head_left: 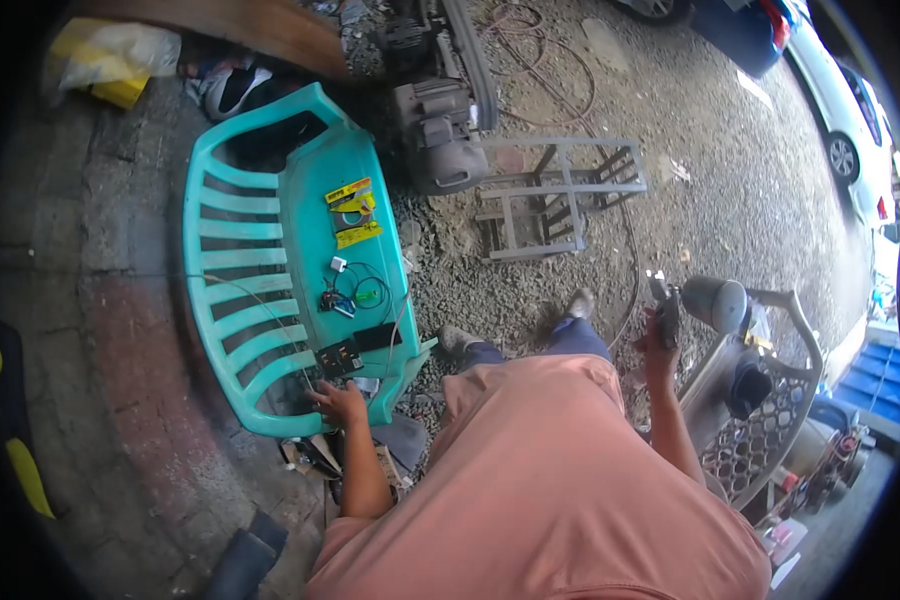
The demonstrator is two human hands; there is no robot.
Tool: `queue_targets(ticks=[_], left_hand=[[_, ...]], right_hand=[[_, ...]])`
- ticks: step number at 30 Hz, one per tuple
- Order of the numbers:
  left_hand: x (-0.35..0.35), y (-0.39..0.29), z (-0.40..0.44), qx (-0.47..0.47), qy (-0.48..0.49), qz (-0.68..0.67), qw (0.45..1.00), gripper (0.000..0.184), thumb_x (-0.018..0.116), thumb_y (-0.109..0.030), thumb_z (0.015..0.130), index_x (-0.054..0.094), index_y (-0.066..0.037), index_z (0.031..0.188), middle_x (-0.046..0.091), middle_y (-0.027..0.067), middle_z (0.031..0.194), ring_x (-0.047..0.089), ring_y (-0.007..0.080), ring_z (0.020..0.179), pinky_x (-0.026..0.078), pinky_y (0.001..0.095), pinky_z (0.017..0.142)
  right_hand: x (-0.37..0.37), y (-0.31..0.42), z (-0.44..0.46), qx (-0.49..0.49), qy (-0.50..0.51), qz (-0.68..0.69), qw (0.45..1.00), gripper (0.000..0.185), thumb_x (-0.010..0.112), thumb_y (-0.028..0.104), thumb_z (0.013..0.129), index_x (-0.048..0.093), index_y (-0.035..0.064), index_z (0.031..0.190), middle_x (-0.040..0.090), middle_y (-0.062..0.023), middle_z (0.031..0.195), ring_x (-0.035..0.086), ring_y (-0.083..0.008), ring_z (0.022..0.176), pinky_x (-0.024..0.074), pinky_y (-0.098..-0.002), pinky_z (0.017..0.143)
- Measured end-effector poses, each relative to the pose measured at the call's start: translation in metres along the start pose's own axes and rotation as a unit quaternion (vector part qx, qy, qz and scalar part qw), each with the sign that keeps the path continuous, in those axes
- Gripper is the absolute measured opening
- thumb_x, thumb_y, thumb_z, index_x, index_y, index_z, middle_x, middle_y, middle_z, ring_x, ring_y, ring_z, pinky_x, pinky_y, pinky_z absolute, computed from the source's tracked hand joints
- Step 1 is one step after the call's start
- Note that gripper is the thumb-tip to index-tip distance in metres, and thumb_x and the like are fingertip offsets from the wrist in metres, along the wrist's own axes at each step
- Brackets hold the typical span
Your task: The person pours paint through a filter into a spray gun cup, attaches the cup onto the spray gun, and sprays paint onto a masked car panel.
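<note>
My left hand (340, 402) is at the near end of a green plastic bench (305, 190), its fingers bent near a thin wire; whether they grip it is too small to tell. Just above that hand a dark box (339, 358) lies on the seat beside a black flat item (376, 337). Farther up the seat are a small white cube (338, 264), a coiled cable and a yellow package (354, 212). Out to the right, my right hand (657, 335) is wrapped round a dark tool (667, 308), close to a grey rounded container (714, 304).
A metal frame (560, 190) stands on the gravel beyond my feet, beside a compressor-like machine (445, 140). A hose (592, 95) snakes over the ground. At right are a lattice-backed chair (770, 425) and parked cars (840, 120). A dark roll (245, 560) lies at lower left.
</note>
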State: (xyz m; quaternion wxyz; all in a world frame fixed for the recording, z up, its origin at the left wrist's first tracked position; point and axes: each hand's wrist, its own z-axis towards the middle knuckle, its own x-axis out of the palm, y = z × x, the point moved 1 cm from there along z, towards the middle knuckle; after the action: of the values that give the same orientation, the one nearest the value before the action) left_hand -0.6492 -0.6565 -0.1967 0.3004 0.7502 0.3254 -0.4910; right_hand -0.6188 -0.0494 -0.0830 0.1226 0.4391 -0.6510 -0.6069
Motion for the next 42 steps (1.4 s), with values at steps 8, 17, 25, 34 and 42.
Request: queue_targets(ticks=[8,17,25,34,42], left_hand=[[0.093,-0.210,-0.115,0.354,0.146,0.055,0.922,0.072,0.067,-0.044,0.092,0.052,-0.002,0.147,0.039,0.0324,0.157,0.037,0.0525,0.145,0.036,0.0555,0.118],[0.210,-0.494,-0.372,0.394,0.442,0.001,0.806,0.074,0.067,-0.049,0.093,0.056,0.003,0.144,0.057,0.0290,0.147,0.056,0.0390,0.137,0.045,0.0431,0.113],[0.206,-0.711,-0.508,0.494,0.479,0.052,0.724,0.076,0.060,-0.057,0.097,0.056,0.004,0.144,0.060,0.0238,0.146,0.058,0.0332,0.135,0.044,0.0405,0.112],[0.228,-0.905,-0.582,0.342,0.615,0.077,0.706,0.122,0.057,-0.079,0.089,0.007,0.004,0.165,0.024,0.0255,0.169,0.023,0.0354,0.157,0.027,0.0489,0.124],[0.023,-1.204,-0.691,0.377,0.663,-0.161,0.626,0.063,0.051,-0.052,0.106,0.054,-0.002,0.144,0.065,0.0144,0.134,0.067,0.0277,0.116,0.054,0.0439,0.099]], right_hand=[[-0.135,-0.060,0.071,0.077,-0.077,0.076,0.991,0.029,0.063,0.023,0.105,0.070,0.0088,0.129,0.062,0.0010,0.079,0.054,-0.0075,0.060,0.0454,-0.0282,0.055],[-0.323,-0.055,0.181,0.214,-0.103,0.110,0.965,0.050,0.071,0.016,0.099,0.057,0.0073,0.146,0.072,-0.0021,0.105,0.056,-0.0083,0.066,0.0492,-0.0283,0.055],[-0.414,-0.049,0.287,0.172,-0.142,0.094,0.970,0.032,0.074,0.020,0.096,0.068,0.0027,0.123,0.062,0.0007,0.078,0.052,-0.0080,0.052,0.0407,-0.0276,0.045],[-0.452,-0.032,0.532,0.088,-0.096,-0.037,0.991,0.037,0.074,0.016,0.096,0.067,0.0037,0.130,0.066,-0.0029,0.085,0.056,-0.0110,0.064,0.0444,-0.0307,0.057],[-0.424,0.133,0.795,0.057,0.136,-0.039,0.988,0.049,0.079,0.019,0.092,0.065,0.0058,0.136,0.075,-0.0189,0.112,0.070,-0.0219,0.097,0.0538,-0.0366,0.086]])
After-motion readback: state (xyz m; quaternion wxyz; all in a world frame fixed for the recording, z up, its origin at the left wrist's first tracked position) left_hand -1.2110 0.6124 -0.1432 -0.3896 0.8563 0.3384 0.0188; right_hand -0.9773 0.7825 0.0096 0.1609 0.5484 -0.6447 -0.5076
